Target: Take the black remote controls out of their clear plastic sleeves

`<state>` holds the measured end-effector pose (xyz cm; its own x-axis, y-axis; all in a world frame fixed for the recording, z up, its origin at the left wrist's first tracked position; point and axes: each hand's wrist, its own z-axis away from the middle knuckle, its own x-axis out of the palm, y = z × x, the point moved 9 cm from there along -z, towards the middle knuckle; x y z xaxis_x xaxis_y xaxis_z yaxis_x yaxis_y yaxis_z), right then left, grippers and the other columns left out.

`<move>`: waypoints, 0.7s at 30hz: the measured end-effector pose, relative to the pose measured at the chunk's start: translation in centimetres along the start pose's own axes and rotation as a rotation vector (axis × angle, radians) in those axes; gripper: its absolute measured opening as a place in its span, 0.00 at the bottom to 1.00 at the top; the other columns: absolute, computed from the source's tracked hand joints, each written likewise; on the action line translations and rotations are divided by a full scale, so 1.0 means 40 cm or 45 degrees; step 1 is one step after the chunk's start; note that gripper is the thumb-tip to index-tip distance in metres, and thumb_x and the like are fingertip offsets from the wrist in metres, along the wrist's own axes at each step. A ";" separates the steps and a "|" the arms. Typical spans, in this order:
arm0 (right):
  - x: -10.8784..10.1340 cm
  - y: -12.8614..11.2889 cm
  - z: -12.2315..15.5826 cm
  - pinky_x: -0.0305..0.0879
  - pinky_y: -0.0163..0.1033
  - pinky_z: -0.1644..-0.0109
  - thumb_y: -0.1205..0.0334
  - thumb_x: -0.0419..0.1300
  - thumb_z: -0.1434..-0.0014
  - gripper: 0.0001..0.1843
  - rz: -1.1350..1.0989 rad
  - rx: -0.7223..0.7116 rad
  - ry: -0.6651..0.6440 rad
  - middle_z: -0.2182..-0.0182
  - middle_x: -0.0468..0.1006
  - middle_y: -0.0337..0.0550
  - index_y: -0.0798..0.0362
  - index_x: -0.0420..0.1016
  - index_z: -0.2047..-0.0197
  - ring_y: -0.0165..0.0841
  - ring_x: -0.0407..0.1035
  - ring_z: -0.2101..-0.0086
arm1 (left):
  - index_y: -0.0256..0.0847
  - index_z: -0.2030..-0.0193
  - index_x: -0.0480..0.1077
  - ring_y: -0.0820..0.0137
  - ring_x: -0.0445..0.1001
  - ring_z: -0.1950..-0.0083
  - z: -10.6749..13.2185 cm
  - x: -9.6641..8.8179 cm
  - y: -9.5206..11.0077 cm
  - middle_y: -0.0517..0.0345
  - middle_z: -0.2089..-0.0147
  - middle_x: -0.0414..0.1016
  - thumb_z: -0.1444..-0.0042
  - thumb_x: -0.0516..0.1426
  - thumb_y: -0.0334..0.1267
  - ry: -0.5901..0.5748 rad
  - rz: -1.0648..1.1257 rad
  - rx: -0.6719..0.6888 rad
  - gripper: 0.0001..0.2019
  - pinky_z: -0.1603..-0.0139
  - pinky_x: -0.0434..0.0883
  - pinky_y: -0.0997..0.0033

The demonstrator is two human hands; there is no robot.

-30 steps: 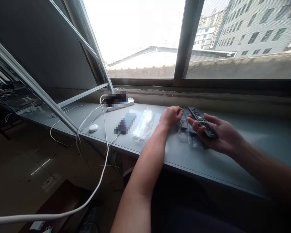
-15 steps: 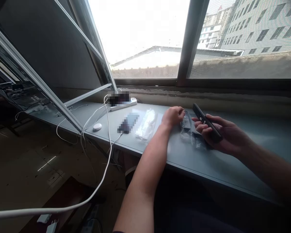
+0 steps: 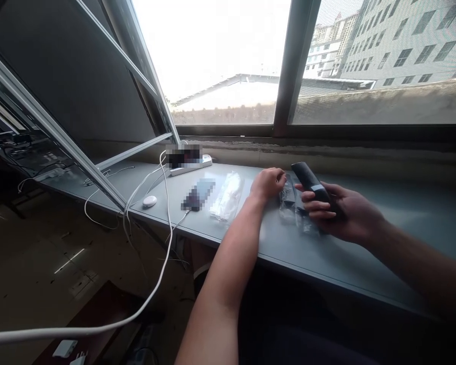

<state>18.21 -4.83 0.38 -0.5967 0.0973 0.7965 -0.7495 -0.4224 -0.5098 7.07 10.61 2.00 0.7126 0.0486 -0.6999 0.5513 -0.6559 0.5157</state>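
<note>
Right hand [image 3: 351,213]: fingers wrapped around the remote [image 3: 306,174], its far end projecting beyond the fingertips, back face in view; left hand [image 3: 266,183]: fingers curled inward, whether pinching anything cannot be told; dark bagged items [image 3: 288,212] lie on the desk [image 3: 275,241] between both hands' fingers; clear bag [image 3: 227,196] lies left of the left fingers.

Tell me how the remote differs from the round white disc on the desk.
The remote is dark and long; the disc is white and round. The remote is tilted in the right hand; the disc lies flat on the desk. The remote is clearly larger than the disc. Neither is wrapped in plastic.
</note>
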 end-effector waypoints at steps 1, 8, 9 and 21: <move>0.002 -0.001 0.002 0.74 0.34 0.81 0.61 0.53 0.18 0.18 -0.008 -0.011 0.017 0.64 0.74 0.42 0.53 0.72 0.30 0.32 0.69 0.76 | 0.44 0.51 0.86 0.60 0.85 0.47 0.000 0.000 -0.001 0.50 0.48 0.90 0.23 0.61 0.38 0.004 0.000 0.002 0.10 0.44 0.77 0.64; -0.027 -0.028 -0.006 0.85 0.36 0.73 0.63 0.58 0.19 0.16 0.054 -0.081 0.108 0.60 0.79 0.46 0.47 0.73 0.32 0.35 0.77 0.69 | 0.45 0.50 0.87 0.61 0.85 0.46 0.000 0.003 -0.009 0.51 0.48 0.90 0.23 0.61 0.39 0.007 0.015 -0.008 0.11 0.42 0.78 0.65; -0.031 -0.031 -0.008 0.85 0.37 0.72 0.62 0.57 0.18 0.16 0.060 -0.087 0.107 0.58 0.81 0.47 0.47 0.73 0.32 0.36 0.77 0.69 | 0.45 0.50 0.87 0.61 0.85 0.46 0.000 0.004 -0.009 0.50 0.47 0.90 0.23 0.61 0.39 0.006 0.017 -0.009 0.11 0.42 0.78 0.65; 0.020 -0.026 0.017 0.76 0.35 0.80 0.57 0.53 0.16 0.24 -0.097 -0.182 0.041 0.65 0.73 0.44 0.56 0.71 0.25 0.34 0.71 0.75 | 0.45 0.51 0.86 0.59 0.84 0.43 -0.004 -0.003 -0.007 0.50 0.46 0.90 0.22 0.60 0.38 0.036 -0.050 -0.007 0.10 0.38 0.77 0.62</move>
<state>18.71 -4.94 1.77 -0.5439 0.1542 0.8249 -0.8246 -0.2804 -0.4913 6.90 10.92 2.00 0.7021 0.0958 -0.7056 0.5818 -0.6486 0.4908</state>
